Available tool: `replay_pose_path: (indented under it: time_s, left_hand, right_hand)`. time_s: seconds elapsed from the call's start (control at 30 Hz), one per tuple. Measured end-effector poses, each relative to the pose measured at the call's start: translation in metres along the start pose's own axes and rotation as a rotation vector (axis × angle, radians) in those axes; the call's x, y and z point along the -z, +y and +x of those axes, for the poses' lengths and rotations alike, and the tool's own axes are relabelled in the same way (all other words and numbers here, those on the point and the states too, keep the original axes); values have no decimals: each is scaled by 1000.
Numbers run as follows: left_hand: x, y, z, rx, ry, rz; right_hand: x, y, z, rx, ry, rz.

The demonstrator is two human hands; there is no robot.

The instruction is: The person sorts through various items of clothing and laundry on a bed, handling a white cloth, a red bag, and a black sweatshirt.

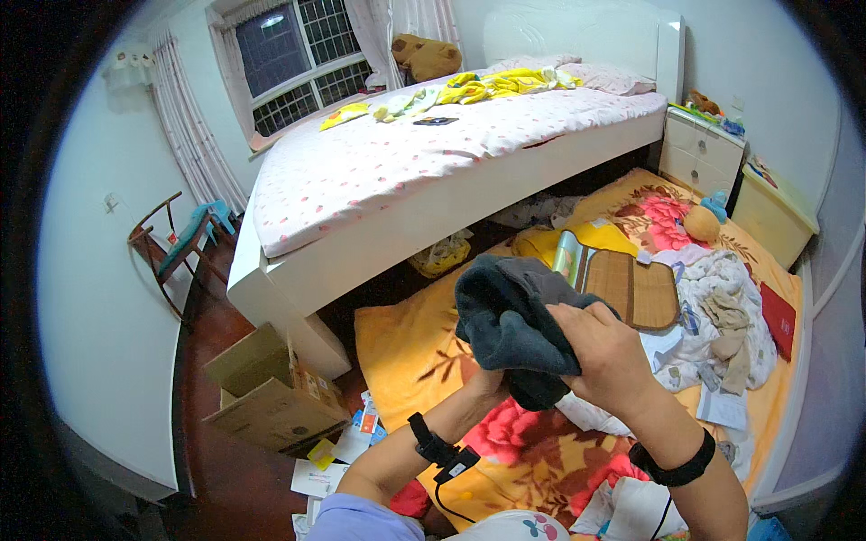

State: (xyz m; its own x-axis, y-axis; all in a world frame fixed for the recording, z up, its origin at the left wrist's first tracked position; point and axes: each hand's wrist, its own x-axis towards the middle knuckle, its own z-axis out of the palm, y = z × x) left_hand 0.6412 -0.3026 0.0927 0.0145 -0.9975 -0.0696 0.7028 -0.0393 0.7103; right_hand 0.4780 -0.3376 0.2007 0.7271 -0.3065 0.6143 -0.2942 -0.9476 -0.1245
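Observation:
A bunched dark garment (516,316), soft and fleecy with a paler grey part at its top, is held up in front of me above the blanket. Its exact kind does not show. My right hand (603,350) is closed on its right side, fingers curled over a fold. My left hand (488,384) comes up from below against the underside, and the cloth covers its fingers. Below spreads an orange blanket (406,334) with red flowers. Just beyond the garment lies a brown woven mat (631,287), beside a heap of white spotted cloth (713,279).
A white bed (469,194) with a pink-dotted sheet stands across the far side. An open cardboard box (275,401) sits on the left floor near scattered papers (352,442). A red booklet (778,320), a yellow bin (774,212) and a nightstand (702,151) are to the right.

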Motion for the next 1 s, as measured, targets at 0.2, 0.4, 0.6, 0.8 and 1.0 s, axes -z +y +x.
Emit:
replay_pose_path:
  time_s: [0.2,0.4,0.6,0.8,1.0]
  left_hand:
    - [-1,12,-8,-225,-24,-109]
    - [10,86,10,-591,-188,-132]
    - [47,198,55,-905,268,-262]
    - [139,196,93,-994,404,14]
    - [133,202,75,-962,350,-47]
  right_hand:
    - [1,-20,34,4,-141,-264]
    - [18,-34,46,75,69,-146]
    - [-13,10,2,-194,54,48]
    - [-70,47,-118,-577,-210,300]
    - [-91,42,-200,-902,-254,494]
